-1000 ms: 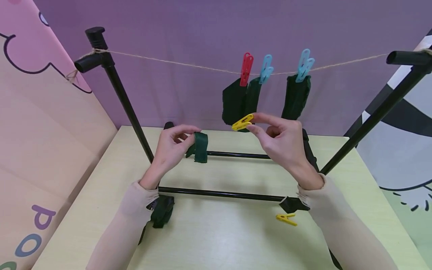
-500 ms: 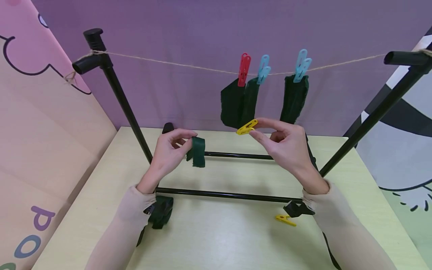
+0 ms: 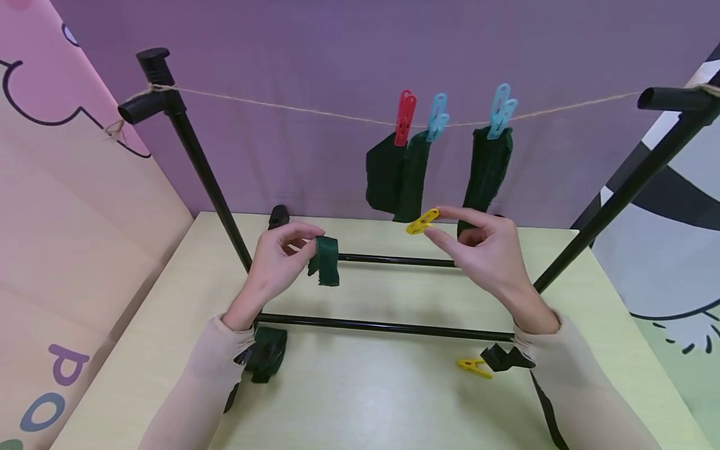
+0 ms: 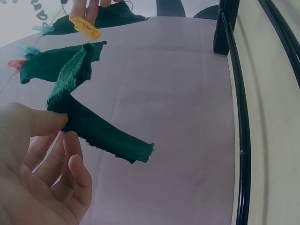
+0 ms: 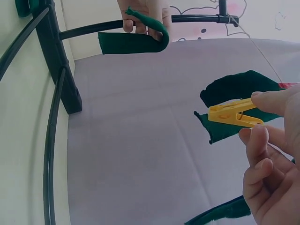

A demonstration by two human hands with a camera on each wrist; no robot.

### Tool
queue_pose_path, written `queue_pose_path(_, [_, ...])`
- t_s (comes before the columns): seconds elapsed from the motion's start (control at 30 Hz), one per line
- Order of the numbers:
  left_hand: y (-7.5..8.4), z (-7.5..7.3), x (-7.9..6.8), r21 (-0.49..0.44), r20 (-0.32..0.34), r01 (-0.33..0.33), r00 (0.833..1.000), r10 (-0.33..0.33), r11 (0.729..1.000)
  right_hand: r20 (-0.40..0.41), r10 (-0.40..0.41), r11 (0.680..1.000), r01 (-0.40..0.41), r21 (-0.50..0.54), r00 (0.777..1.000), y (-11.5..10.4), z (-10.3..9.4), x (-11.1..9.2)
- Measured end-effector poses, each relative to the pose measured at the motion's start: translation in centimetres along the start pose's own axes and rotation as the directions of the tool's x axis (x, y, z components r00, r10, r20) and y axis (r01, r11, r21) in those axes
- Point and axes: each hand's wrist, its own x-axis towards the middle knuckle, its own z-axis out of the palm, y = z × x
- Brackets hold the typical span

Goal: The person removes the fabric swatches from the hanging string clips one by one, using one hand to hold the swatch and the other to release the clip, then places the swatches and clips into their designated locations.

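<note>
My left hand [image 3: 278, 265] pinches a folded strip of dark green cloth [image 3: 329, 261] between thumb and fingers; its two ends hang free in the left wrist view. Between thumb and index finger, my right hand [image 3: 486, 253] holds a yellow clothespin [image 3: 422, 222] by its handle ends, its nose pointing left toward the other hand. Behind and above, dark green cloths [image 3: 388, 172] hang from a string [image 3: 270, 106]. A red clothespin [image 3: 405, 119] and a blue clothespin [image 3: 437, 117] clip the left pieces. Another blue clothespin [image 3: 502, 112] clips the right-hand cloth [image 3: 488, 165].
A black pipe frame [image 3: 208, 175] carries the string between its uprights, with crossbars [image 3: 360, 324] low over the pale table [image 3: 360, 400]. A second yellow clothespin [image 3: 475, 368] lies near the right forearm. More green cloth [image 3: 269, 356] lies beside the left sleeve.
Both hands have come down a little. The right hand has moved slightly right with the yellow clothespin, and the left slightly left with the cloth strip, so they are farther apart.
</note>
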Motion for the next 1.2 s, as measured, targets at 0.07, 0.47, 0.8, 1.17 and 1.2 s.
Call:
queue_pose_path(0.07, [-0.2,0.0,-0.1,0.0,0.004,0.006,1.0,-0.006,1.0,-0.003,0.01,1.0,-0.01,0.001,1.0,0.1,-0.1,-0.2])
queue_pose_path(0.47, [-0.7,-0.2,-1.0,0.002,0.002,0.046,0.999,-0.046,0.999,0.011,0.05,0.999,-0.049,-0.014,0.999,0.6,-0.3,-1.1])
queue_pose_path(0.8, [-1.3,0.1,-1.9,0.021,-0.023,0.054,0.998,-0.053,0.998,0.016,0.048,0.999,-0.047,-0.027,0.999,1.4,-0.3,-2.0])
queue_pose_path(1.17, [-2.5,-0.2,-3.1,0.036,-0.006,0.05,0.999,-0.05,0.998,0.054,0.115,0.991,-0.11,-0.08,0.992,2.0,-0.8,-3.2])
queue_pose_path(1.2, [-2.6,-0.2,-3.2,0.037,-0.002,0.053,0.999,-0.053,0.998,0.056,0.12,0.99,-0.115,-0.084,0.991,2.0,-0.8,-3.4])
